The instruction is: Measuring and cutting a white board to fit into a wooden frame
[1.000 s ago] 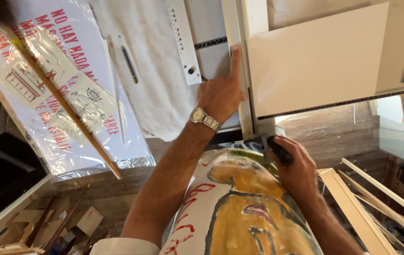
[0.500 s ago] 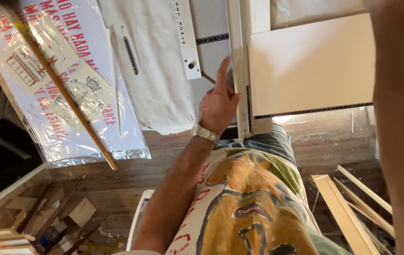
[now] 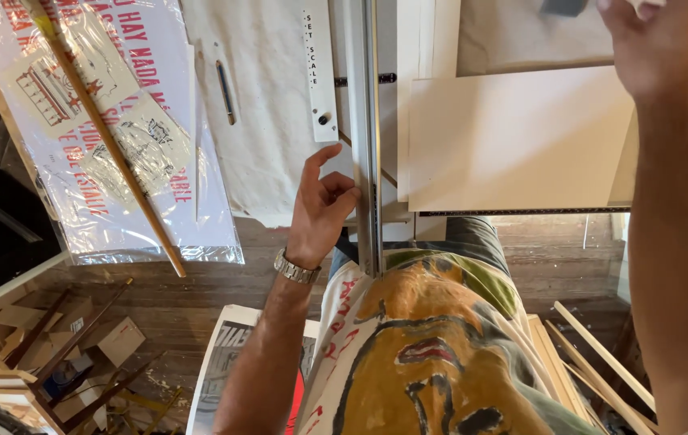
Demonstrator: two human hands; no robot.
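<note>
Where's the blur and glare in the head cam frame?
Head view: the right hand at the top edge is motion-blurred, with a smeared dark thing beside it; the left hand on the metal rail is sharp. Glare streaks the clear plastic sleeve over the poster; bottom-left corner is dim.

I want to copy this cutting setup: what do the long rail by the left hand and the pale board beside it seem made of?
The rail looks like bare metal, probably aluminium: grey, with a bright straight sheen. The left hand rests against it. The board looks like matte cream mat board or card: flat, dull, clean-edged; its core is hidden.
</note>
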